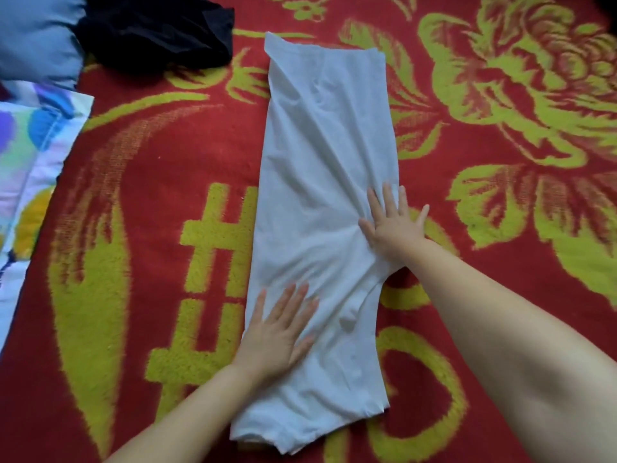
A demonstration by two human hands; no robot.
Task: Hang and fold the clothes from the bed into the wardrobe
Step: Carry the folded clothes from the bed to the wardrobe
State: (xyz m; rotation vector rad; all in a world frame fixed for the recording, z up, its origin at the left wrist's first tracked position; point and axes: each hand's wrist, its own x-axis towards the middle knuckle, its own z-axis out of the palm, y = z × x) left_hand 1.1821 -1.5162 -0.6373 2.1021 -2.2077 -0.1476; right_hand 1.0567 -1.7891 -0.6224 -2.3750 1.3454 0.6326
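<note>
So there's a white garment (320,202) folded into a long narrow strip, lying flat on the red blanket (167,228) with the yellow-green flower pattern, running from about 12 o'clock down to 6 o'clock right in the middle of the bed. Both hands are flat on it. The left hand (278,332) sits at around 7 o'clock on the lower part of the strip, fingers straight and spread, palm down, not gripping anything. The right hand (394,222) is up around 3 o'clock on the strip's right edge, fingers also splayed and pressing, and the fabric bunches into wrinkles fanning out from under it. No bin or basket anywhere, just stuff on the bed: a crumpled black garment (157,31) up at 11 o'clock, touching a light blue pillow (36,35) in the corner, and a colourful patterned sheet (30,162) along the edge at 9 o'clock, well apart from the white piece.
</note>
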